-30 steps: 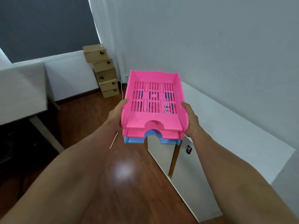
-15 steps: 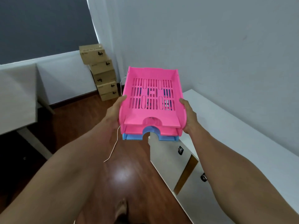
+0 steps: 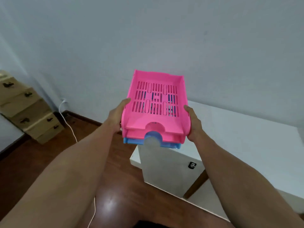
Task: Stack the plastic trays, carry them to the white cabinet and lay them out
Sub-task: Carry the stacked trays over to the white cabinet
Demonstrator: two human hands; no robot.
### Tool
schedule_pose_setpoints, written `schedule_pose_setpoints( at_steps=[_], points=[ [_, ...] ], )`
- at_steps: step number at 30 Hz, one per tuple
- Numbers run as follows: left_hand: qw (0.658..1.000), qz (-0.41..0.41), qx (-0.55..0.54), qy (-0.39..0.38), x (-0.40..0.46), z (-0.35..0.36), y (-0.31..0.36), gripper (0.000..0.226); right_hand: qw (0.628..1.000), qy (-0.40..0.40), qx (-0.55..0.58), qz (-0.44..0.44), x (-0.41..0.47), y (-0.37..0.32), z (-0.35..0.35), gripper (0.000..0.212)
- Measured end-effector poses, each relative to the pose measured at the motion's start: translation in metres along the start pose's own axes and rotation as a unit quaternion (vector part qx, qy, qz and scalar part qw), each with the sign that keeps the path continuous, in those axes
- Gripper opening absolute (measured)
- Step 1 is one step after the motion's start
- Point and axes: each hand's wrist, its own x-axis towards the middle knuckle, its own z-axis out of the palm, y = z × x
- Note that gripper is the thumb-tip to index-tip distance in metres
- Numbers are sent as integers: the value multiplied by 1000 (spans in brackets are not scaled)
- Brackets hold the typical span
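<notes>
I hold a stack of plastic trays (image 3: 154, 112) in mid-air in front of me: two pink slotted trays on top and a blue tray (image 3: 133, 141) at the bottom. My left hand (image 3: 117, 117) grips the stack's left side and my right hand (image 3: 193, 122) grips its right side. The stack hovers above the near left end of the low white cabinet (image 3: 238, 145), which runs along the grey wall to the right. Blue shows through the slots of the top pink tray.
Several cardboard boxes (image 3: 24, 111) are piled at the left against the wall. A white cable (image 3: 69, 127) runs from a wall socket across the dark wooden floor (image 3: 125, 191). The cabinet front has a small black handle (image 3: 192, 165).
The view has turned right and closer to the cabinet. The tray stack, still held in both hands, now hangs over the cabinet's left end, and the boxes have slid to the left edge.
</notes>
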Motion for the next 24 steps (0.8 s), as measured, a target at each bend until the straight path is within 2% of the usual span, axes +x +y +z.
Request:
schedule_pose_setpoints(
  at_steps=[6, 11, 15, 18, 24],
  points=[
    [993, -27, 55, -99, 42, 14, 7, 75, 996, 80, 17, -40, -8, 10, -3, 69],
    [990, -43, 64, -121, 70, 24, -4, 80, 989, 133, 19, -58, -10, 13, -8, 63],
    [988, -42, 71, -127, 81, 36, -5, 70, 986, 157, 18, -59, -5, 10, -13, 80],
    [987, -50, 72, -134, 92, 43, -6, 79, 984, 168, 22, -63, 1, 7, -16, 85],
    [986, -65, 59, -140, 113, 53, -9, 80, 981, 183, 27, -61, 16, -1, -16, 71]
  ],
)
